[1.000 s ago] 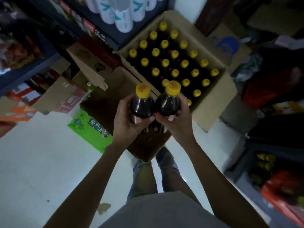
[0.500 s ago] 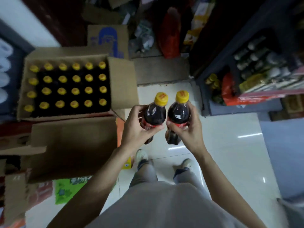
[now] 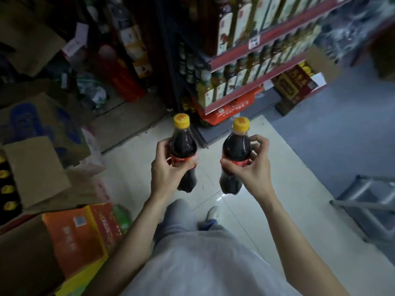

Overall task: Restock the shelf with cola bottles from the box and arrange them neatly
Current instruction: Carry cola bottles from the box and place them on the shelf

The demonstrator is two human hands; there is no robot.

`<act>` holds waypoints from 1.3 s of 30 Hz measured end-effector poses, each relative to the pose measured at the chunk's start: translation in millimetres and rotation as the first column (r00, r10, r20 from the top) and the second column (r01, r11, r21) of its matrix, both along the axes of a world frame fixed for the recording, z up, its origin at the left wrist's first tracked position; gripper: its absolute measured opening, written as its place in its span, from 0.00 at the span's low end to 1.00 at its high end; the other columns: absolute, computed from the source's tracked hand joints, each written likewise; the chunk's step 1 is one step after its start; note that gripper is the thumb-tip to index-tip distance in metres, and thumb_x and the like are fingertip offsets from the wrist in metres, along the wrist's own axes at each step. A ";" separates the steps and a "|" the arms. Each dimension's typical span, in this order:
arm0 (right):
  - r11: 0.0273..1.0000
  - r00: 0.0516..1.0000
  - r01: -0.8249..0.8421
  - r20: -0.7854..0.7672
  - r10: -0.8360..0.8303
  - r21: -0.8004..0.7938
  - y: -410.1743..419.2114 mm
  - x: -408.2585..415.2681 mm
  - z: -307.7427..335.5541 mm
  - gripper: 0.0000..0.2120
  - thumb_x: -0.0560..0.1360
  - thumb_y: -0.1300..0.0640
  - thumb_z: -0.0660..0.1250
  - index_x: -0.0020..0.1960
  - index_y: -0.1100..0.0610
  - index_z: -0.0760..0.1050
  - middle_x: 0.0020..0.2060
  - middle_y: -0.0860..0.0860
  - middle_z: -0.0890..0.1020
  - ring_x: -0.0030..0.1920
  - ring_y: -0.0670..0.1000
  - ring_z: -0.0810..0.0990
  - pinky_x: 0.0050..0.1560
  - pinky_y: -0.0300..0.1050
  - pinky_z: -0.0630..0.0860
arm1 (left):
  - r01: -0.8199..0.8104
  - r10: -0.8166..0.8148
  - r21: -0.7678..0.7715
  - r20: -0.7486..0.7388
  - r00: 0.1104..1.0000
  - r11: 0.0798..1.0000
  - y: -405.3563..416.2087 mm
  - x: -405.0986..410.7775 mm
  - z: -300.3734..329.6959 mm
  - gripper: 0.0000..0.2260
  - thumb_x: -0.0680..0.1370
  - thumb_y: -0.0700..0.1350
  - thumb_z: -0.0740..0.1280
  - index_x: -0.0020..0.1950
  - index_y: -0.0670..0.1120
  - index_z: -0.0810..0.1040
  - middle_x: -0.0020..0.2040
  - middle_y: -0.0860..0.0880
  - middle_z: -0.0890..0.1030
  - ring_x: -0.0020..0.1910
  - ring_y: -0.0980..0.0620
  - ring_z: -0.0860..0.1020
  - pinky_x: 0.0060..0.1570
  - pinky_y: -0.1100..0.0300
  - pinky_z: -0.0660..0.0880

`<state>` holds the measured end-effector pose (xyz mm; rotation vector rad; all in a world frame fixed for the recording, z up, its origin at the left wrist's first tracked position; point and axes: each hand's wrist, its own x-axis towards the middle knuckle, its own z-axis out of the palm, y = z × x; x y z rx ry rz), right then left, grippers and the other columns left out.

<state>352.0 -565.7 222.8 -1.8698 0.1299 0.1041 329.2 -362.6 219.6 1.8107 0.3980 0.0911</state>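
While the person stands on the pale floor [image 3: 245, 214], each hand grips one cola bottle around its red label. The left hand [image 3: 165, 174] holds the left bottle [image 3: 183, 146], and the right hand [image 3: 252, 167] holds the right bottle [image 3: 236, 150]; both bottles are upright, with yellow caps, and apart from each other. The box [image 3: 12, 180] of cola bottles is at the left edge, with its cardboard flap open. Far ahead, to the right, stands the shelf [image 3: 252, 86] with red edges, full of other bottles.
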 end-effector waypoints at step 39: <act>0.874 0.780 -0.390 0.609 0.145 0.291 -421.8 642.4 260.8 0.20 0.74 0.49 0.68 0.61 0.56 0.67 0.45 0.43 0.78 0.43 0.36 0.79 0.46 0.31 0.73 | -0.389 0.158 0.137 0.756 0.635 0.911 -447.8 579.9 272.0 0.27 0.67 0.54 0.76 0.59 0.47 0.69 0.54 0.50 0.78 0.53 0.52 0.79 0.54 0.51 0.77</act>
